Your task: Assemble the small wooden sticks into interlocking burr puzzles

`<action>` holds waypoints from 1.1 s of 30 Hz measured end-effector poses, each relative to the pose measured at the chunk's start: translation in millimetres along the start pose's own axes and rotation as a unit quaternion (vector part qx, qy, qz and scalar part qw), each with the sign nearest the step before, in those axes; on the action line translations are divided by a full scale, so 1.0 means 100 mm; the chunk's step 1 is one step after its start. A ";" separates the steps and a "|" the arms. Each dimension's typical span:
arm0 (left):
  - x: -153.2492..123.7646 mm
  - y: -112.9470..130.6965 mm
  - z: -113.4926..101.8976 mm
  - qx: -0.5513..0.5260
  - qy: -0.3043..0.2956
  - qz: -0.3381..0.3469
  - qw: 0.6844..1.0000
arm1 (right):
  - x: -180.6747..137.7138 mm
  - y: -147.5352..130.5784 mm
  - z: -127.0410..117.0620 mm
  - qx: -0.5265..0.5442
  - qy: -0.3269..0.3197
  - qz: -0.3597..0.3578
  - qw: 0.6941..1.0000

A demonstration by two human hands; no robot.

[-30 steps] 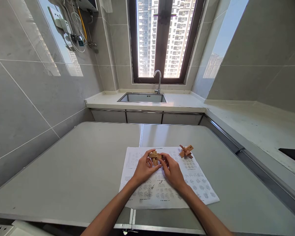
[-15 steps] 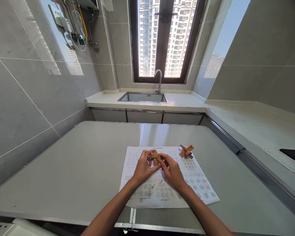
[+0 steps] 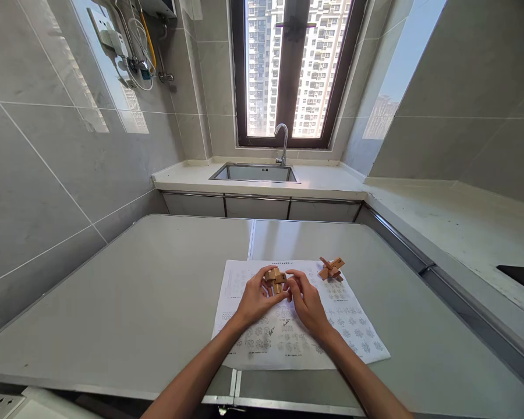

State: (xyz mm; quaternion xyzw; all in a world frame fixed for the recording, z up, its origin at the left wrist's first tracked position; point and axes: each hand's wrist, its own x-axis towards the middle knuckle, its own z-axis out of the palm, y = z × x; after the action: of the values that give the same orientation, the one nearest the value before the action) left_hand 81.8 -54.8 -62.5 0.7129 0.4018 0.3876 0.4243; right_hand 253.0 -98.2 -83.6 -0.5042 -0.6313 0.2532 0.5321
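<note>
A small interlocking wooden puzzle (image 3: 276,279), made of light brown notched blocks, is held just above the printed sheet. My left hand (image 3: 257,295) grips it from the left, thumb below and fingers behind. Close against its right side is my right hand (image 3: 304,299), with its fingers curled in and the thumb near the lower blocks. What lies inside those right fingers is hidden. Under both hands spreads a white paper sheet (image 3: 288,355) printed with rows of small diagrams and a few tick marks. A second wooden puzzle (image 3: 331,269), with crossed pieces, rests at the sheet's upper right.
The sheet lies on a pale grey table (image 3: 126,314) with a seam down its middle. Beyond its far edge runs a white counter (image 3: 327,181) with a sink (image 3: 253,172) and a faucet (image 3: 283,142). Another counter (image 3: 471,227) lines the right.
My right hand's fingers have shifted and curled at the puzzle's right side, uncovering more of its blocks. The puzzle has turned slightly in my left hand. The second puzzle stays put.
</note>
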 end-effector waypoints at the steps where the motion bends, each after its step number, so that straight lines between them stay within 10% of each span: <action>1: 0.01 0.00 -0.01 -0.025 -0.004 -0.013 1.000 | 0.00 0.01 0.00 0.004 0.008 0.014 1.000; 10: 0.02 0.03 -0.04 -0.276 -0.118 -0.046 0.953 | 0.02 -0.02 0.01 -0.018 -0.045 0.040 0.998; 24: 0.01 0.05 -0.09 -0.307 -0.173 -0.055 0.934 | 0.02 0.10 0.00 0.061 -0.095 0.076 0.991; 33: -0.01 0.08 -0.07 -0.262 -0.165 -0.020 0.951 | 0.05 0.12 0.05 0.314 -0.159 0.210 0.912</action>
State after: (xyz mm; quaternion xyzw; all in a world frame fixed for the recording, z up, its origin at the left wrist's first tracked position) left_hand 76.8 -56.0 -53.1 0.6226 0.2249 0.3478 0.6640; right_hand 253.4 -88.3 -92.7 -0.3855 -0.4751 0.6208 0.4901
